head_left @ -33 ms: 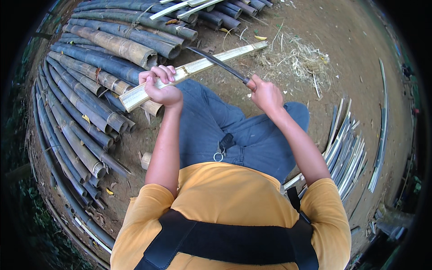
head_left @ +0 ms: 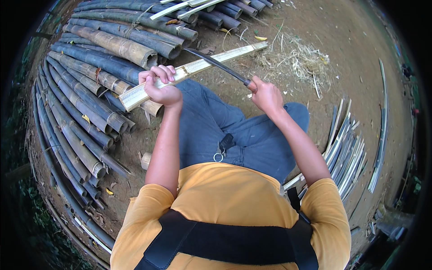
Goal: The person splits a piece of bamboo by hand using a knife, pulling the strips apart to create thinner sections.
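Observation:
My left hand [head_left: 160, 85] is closed around a pale split bamboo strip [head_left: 231, 55] near its lower left end. The strip slants up to the right, above my crossed legs. In my right hand [head_left: 266, 93] is the wooden handle of a machete [head_left: 220, 66] with a long dark blade. The blade lies across the strip's middle, its tip reaching past the far edge toward the bamboo poles. Whether the edge bites into the strip cannot be made out.
Stacked bamboo poles [head_left: 85, 112] fill the left and far left, cut ends toward me. Pale shavings [head_left: 306, 60] lie on the dirt ahead. A bundle of thin split strips [head_left: 344, 153] is at my right, with long strips [head_left: 382, 130] farther right.
The machete has shifted very slightly, its tip a little lower and to the left. The bamboo strip and my left hand stay in place.

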Action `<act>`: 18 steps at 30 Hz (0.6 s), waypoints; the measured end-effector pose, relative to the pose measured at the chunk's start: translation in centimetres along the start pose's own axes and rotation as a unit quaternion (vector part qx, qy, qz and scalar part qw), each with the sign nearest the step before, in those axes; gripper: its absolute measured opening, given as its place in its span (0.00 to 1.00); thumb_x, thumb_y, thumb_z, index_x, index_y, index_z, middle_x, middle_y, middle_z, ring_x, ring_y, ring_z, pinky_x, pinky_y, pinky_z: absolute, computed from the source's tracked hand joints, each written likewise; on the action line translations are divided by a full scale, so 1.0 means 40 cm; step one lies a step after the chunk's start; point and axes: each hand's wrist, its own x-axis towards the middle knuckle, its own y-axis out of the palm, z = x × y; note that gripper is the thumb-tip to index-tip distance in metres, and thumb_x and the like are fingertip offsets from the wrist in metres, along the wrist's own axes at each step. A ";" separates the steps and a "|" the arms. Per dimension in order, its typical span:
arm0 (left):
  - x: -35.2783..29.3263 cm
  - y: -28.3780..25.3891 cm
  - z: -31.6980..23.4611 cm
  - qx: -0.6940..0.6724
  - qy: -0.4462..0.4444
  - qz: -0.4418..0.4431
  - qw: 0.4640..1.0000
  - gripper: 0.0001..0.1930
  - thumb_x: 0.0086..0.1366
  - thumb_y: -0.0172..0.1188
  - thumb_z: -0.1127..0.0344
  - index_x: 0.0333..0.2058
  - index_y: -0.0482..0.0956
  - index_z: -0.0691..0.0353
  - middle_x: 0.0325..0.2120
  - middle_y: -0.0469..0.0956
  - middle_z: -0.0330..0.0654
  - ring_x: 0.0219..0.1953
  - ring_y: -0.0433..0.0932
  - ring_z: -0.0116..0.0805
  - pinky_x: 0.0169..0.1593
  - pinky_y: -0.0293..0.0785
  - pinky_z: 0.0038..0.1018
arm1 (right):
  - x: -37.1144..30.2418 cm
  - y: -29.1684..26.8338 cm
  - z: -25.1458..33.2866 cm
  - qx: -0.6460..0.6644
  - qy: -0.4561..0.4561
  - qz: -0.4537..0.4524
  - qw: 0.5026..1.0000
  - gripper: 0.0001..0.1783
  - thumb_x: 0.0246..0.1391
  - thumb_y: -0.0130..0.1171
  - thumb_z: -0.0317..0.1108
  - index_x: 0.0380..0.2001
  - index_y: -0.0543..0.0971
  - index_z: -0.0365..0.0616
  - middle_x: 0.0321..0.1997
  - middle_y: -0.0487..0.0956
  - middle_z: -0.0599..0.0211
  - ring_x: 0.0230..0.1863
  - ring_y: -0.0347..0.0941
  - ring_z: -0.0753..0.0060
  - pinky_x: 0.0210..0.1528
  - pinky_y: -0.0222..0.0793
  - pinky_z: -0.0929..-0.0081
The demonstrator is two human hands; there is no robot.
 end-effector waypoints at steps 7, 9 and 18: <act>0.010 -0.007 0.010 0.027 -0.009 -0.012 1.000 0.10 0.66 0.37 0.62 0.25 0.55 0.55 0.12 0.55 0.38 0.15 0.58 0.31 0.28 0.65 0.34 | 0.087 0.027 -0.084 -0.008 0.067 -0.023 0.997 0.13 0.66 0.50 0.45 0.40 0.76 0.47 0.31 0.83 0.48 0.36 0.81 0.43 0.37 0.75 0.47; 0.009 -0.025 0.007 0.043 -0.013 -0.014 0.999 0.10 0.66 0.36 0.61 0.25 0.55 0.54 0.12 0.55 0.38 0.15 0.58 0.32 0.29 0.64 0.34 | 0.056 0.008 -0.040 -0.020 0.037 -0.005 0.999 0.14 0.66 0.50 0.45 0.40 0.76 0.46 0.31 0.83 0.47 0.37 0.82 0.43 0.37 0.76 0.47; 0.004 -0.025 0.013 0.009 -0.005 -0.024 1.000 0.10 0.66 0.37 0.64 0.25 0.55 0.55 0.12 0.56 0.38 0.14 0.58 0.30 0.27 0.65 0.33 | 0.135 0.076 -0.171 -0.018 0.116 -0.016 0.993 0.15 0.66 0.49 0.46 0.44 0.78 0.49 0.37 0.83 0.44 0.42 0.81 0.44 0.43 0.75 0.46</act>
